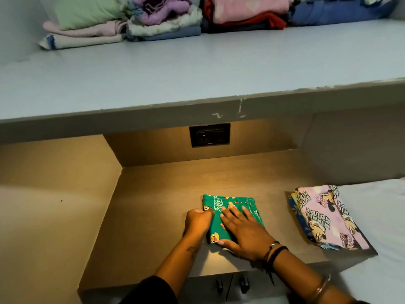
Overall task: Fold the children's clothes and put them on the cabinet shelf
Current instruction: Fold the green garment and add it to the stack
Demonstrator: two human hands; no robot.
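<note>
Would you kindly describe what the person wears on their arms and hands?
Above the left hand, the forearm bears a small dark marking and a black sleeve starts near the elbow. By the right hand, the wrist carries black thread bands beside a thin metal bangle; a second metal bangle sits higher up the forearm.

The piles of folded clothes [166, 18] on the upper shelf [197, 66] are cut off by the top edge. The right hand [243, 233] lies flat over the near half of the green garment [228, 205] and hides its print there, and the left hand [197, 222] curls its fingertips out of sight at the garment's left edge. Under the pink garment [328, 216] only a blue rim of another piece [295, 213] shows, and the dark shapes [232, 286] below the desk [153, 216] are too dim to name.
</note>
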